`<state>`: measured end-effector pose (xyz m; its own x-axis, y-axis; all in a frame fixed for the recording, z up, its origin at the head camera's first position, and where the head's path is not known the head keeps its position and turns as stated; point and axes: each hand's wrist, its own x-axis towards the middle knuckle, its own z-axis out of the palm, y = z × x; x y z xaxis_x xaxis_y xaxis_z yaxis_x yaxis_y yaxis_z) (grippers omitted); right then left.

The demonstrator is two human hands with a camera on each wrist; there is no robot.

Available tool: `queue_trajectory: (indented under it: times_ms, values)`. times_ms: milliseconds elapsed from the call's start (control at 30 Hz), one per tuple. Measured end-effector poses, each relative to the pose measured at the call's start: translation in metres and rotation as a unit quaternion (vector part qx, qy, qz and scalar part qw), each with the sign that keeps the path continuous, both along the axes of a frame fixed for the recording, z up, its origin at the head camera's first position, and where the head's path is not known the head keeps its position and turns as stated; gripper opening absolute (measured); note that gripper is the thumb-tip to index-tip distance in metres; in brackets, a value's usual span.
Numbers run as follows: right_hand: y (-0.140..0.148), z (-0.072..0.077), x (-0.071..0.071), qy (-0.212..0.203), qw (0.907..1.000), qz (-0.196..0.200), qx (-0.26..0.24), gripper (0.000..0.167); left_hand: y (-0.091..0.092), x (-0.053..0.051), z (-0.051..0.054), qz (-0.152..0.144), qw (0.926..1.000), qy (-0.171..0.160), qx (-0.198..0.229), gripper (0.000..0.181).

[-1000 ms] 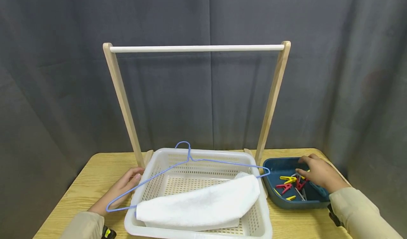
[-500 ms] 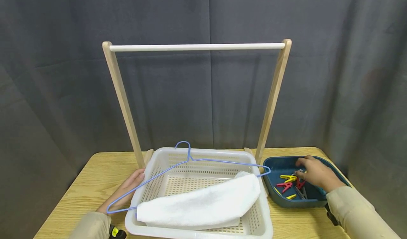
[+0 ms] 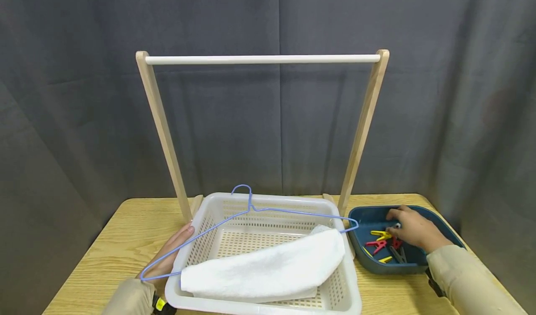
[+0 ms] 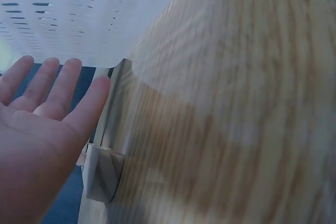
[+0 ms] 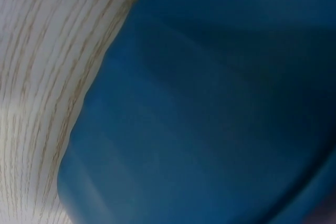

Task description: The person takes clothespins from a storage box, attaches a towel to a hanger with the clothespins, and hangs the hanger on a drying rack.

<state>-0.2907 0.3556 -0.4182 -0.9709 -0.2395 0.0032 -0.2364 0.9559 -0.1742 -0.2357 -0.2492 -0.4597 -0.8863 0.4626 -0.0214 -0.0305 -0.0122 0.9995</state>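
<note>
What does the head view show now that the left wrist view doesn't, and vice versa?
Head only: the rack's white rail, blue hanger, white cloth, and the right hand reaching into the dark blue tray of clips.

Left wrist only: the left hand with its palm turned full to the camera.

Both: that hand, the white basket and the wood-grain table.

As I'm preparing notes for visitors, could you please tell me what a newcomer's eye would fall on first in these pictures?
Probably the white cloth on the blue hanger, lying bright across the white basket in front. Next, the wooden rack with its white rod, rising tall behind the basket. Then the yellow and red clips in the dark blue bin at right, with the right hand beside them.
</note>
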Motion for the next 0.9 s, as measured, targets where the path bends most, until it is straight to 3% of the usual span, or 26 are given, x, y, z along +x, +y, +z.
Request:
queue_trajectory:
  times_ms: [367,600,900]
  values:
    - [0.002,-0.006,-0.003,-0.001,0.9990,0.044,-0.007,0.025,0.005,0.000,-0.002,-0.007,0.9996,-0.019,0.018,0.064]
    - [-0.001,-0.008,-0.010,-0.004,0.9944,0.105,-0.013,0.022,0.004,0.000,-0.002,-0.015,0.9993,-0.014,0.032,0.063]
    - [-0.006,-0.006,-0.016,-0.013,0.9819,0.188,-0.017,0.023,0.007,0.008,-0.003,0.043,0.9986,-0.026,0.017,0.063]
